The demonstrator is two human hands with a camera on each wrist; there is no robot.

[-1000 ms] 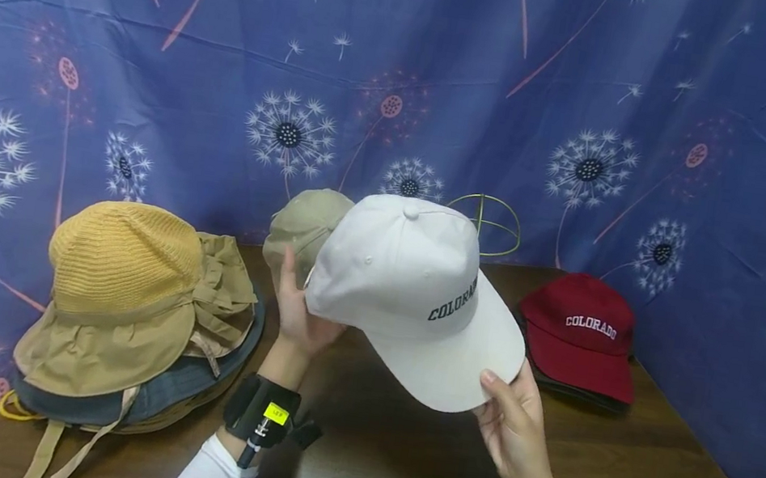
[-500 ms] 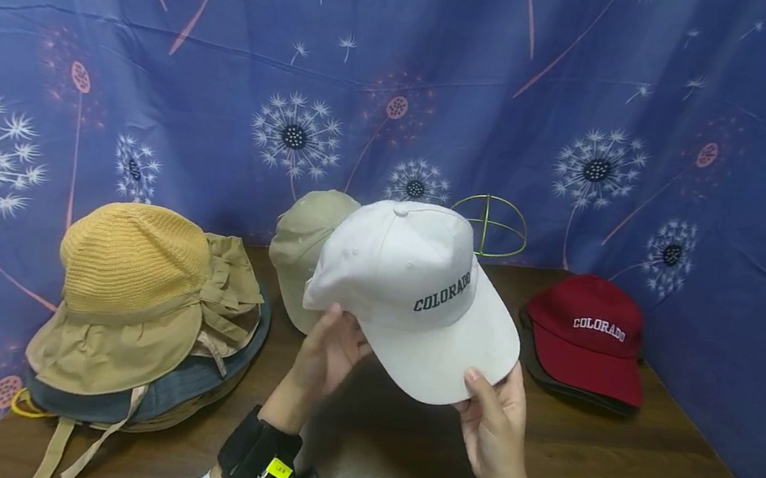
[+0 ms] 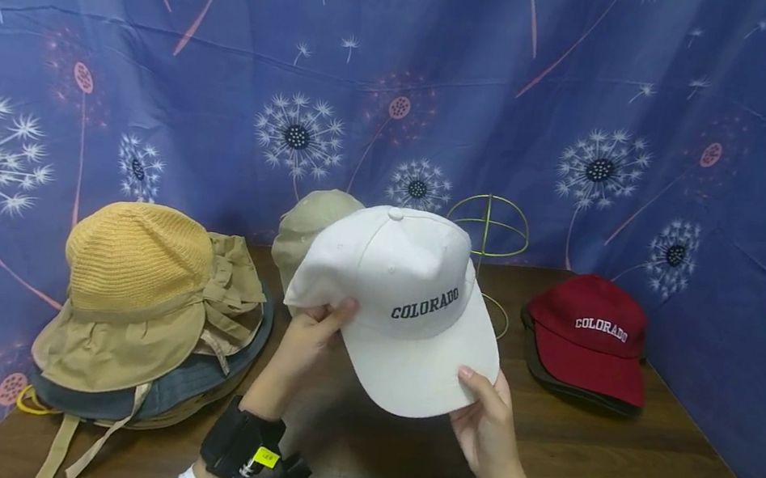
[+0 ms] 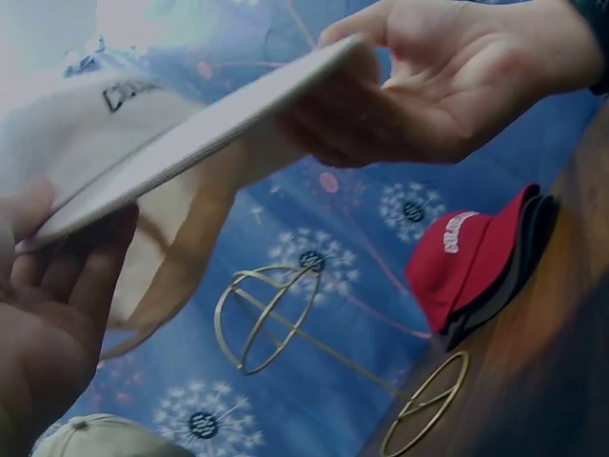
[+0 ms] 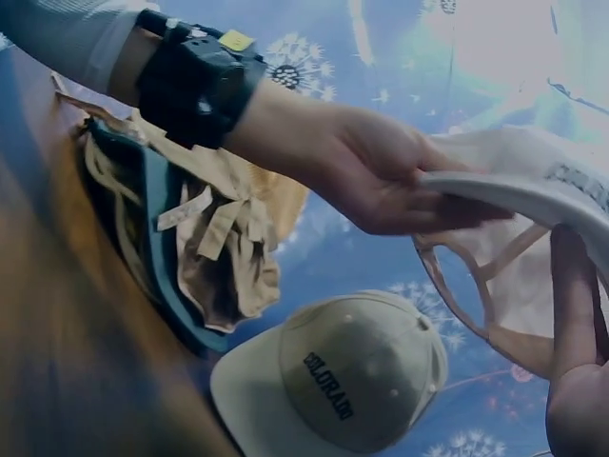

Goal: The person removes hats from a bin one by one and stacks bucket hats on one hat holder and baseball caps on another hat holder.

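A white baseball cap with dark COLORADO lettering is held up off the table, brim toward me and to the right. My left hand grips it at the brim's left end, thumb on top and fingers beneath, as the left wrist view shows. The brim's right front edge is pinched by my right hand, thumb on top. Behind the white cap is a beige cap, partly hidden in the head view; the right wrist view shows COLORADO on that beige cap too.
At left lies a stack of sun hats, a yellow and tan hat over a blue brim. A red cap rests on a dark one at right. A gold wire hat stand rises behind the white cap on the wooden table.
The left hand has gone from spread fingers under the cap's back to gripping the brim's left end. The white cap has shifted left and slightly down, its front turned more toward me.
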